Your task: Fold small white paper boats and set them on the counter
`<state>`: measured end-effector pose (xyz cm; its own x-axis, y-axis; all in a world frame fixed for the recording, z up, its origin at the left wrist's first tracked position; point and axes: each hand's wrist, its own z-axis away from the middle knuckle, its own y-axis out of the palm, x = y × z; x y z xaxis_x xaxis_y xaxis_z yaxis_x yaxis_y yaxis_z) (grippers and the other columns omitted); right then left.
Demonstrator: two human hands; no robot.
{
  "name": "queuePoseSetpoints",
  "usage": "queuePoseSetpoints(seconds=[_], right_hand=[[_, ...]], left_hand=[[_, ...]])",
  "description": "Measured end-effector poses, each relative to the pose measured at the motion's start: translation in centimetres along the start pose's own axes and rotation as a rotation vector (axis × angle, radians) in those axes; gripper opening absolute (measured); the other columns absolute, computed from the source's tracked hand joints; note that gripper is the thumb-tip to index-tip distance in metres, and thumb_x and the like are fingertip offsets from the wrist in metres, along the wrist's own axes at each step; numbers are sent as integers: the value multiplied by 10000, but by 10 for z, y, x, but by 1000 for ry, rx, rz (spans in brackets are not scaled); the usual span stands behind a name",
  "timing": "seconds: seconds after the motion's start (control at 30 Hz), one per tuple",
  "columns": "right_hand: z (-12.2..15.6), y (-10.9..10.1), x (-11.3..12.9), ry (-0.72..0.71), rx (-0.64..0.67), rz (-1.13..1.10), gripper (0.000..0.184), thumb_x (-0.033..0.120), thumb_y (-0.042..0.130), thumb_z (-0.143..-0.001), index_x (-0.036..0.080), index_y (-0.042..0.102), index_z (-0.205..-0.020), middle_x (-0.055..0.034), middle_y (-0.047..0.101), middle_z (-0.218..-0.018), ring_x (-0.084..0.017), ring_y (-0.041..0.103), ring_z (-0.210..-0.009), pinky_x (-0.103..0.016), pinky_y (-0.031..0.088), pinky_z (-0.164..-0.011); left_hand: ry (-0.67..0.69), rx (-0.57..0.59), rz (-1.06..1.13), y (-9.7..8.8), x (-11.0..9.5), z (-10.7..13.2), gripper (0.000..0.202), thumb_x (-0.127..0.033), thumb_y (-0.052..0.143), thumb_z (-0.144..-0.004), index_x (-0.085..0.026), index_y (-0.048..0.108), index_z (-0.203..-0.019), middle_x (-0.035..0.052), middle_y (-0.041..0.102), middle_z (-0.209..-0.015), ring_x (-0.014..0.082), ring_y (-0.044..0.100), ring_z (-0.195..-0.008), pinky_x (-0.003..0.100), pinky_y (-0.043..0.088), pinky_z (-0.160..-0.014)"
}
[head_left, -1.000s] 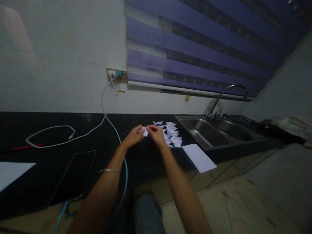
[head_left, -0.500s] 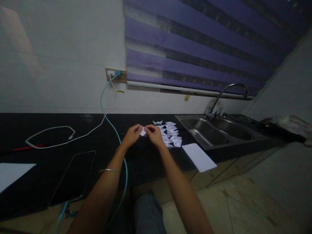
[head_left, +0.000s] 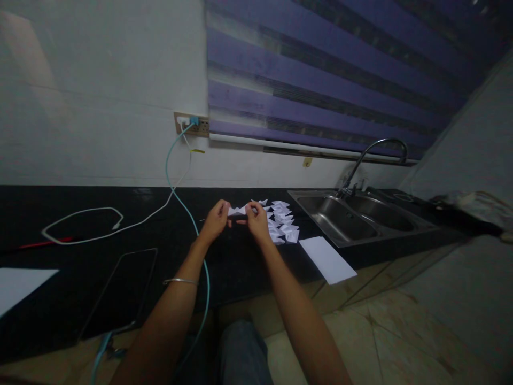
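A small folded paper boat (head_left: 237,212) is stretched between my two hands above the black countertop. My left hand (head_left: 216,219) pinches its left end, and my right hand (head_left: 257,218) pinches the right end; both are closed on it. Just right of my right hand lies a cluster of several white paper boats (head_left: 282,218), partly hidden behind that hand. A white stack of paper (head_left: 327,260) lies farther right, reaching the counter's front edge.
A double steel sink (head_left: 340,224) with a curved faucet (head_left: 374,147) is at the right. A tablet (head_left: 120,294), white paper (head_left: 24,286) and a looped white cable (head_left: 100,240) lie on the left. A teal cable (head_left: 188,203) hangs from the wall socket (head_left: 200,126) across the counter.
My hands have moved apart, the right one slightly rightward. The folded paper between them has gone from a compact shape to a wider, opened-out boat.
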<state>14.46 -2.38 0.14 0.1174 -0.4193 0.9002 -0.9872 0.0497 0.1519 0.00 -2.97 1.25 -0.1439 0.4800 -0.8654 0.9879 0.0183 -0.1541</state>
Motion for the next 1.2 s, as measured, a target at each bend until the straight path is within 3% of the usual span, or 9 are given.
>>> queuePoseSetpoints(seconds=[0.13, 0.23, 0.37, 0.53, 0.7, 0.87, 0.97, 1.03, 1.2], right_hand=[[1, -2, -1, -57, -23, 121, 232, 436, 509, -838, 212, 520, -899, -35, 569, -936, -157, 571, -779, -272, 547, -583], [3, -3, 1, -121, -65, 223, 206, 403, 483, -864, 205, 532, -898, -47, 608, -931, -171, 583, -834, -302, 521, -716], [4, -2, 5, -148, -78, 256, 195, 390, 483, -872, 203, 535, -893, -55, 625, -916, -185, 588, -876, -313, 492, -786], [2, -2, 4, -99, -102, 165, 211, 422, 497, -857, 216, 513, -898, -52, 605, -927, -188, 586, -876, -293, 521, -701], [0, 0, 2, -55, -88, 22, 261, 469, 524, -822, 219, 479, -882, -5, 548, -813, -141, 577, -719, -259, 544, -592], [4, 2, 11, -6, 34, -38, 360, 419, 690, -699, 217, 496, -924, 7, 608, -792, -143, 621, -740, -277, 554, -687], [7, 2, 16, -35, 87, -31, 428, 342, 759, -627, 196, 558, -976, -26, 659, -873, -170, 645, -838, -291, 536, -762], [6, 0, 17, -81, 84, 15, 338, 325, 751, -637, 180, 619, -911, -41, 671, -882, -177, 646, -841, -292, 525, -771], [4, -5, 16, -125, -10, 192, 205, 342, 734, -645, 174, 700, -757, -32, 686, -736, -179, 623, -670, -294, 503, -648]], left_hand=[[-94, 161, 57, 3, 2, 3, 305, -496, 459, -876, -212, 497, -982, -58, 540, -568, 90, 499, -406, 170, 331, -396], [-100, 224, 82, 5, 4, 5, 368, -482, 625, -772, -201, 513, -982, -41, 584, -631, 95, 546, -466, 172, 376, -424], [-65, 174, 99, 6, 2, 5, 367, -442, 721, -691, -176, 540, -867, -23, 605, -678, 101, 581, -534, 181, 423, -469], [-41, 48, 122, 2, -4, 3, 343, -421, 736, -681, -155, 575, -825, 17, 646, -726, 114, 601, -579, 196, 451, -503], [-59, -30, 227, -1, -3, -1, 447, -366, 756, -651, -196, 512, -985, -8, 635, -714, 125, 613, -569, 190, 443, -474], [-1, -81, 271, -6, 0, -5, 616, -311, 795, -590, -197, 473, -1103, -10, 650, -734, 139, 645, -644, 211, 491, -574], [-19, -64, 281, -9, -2, -5, 605, -312, 811, -562, -182, 503, -1067, 1, 674, -738, 153, 656, -661, 227, 501, -591], [-58, -58, 256, -10, -4, -3, 569, -325, 820, -547, -172, 547, -1022, 11, 687, -725, 165, 657, -640, 237, 500, -568], [-102, -55, 172, -10, -6, -1, 366, -369, 815, -556, -131, 657, -784, 42, 684, -623, 175, 635, -559, 238, 457, -485]])
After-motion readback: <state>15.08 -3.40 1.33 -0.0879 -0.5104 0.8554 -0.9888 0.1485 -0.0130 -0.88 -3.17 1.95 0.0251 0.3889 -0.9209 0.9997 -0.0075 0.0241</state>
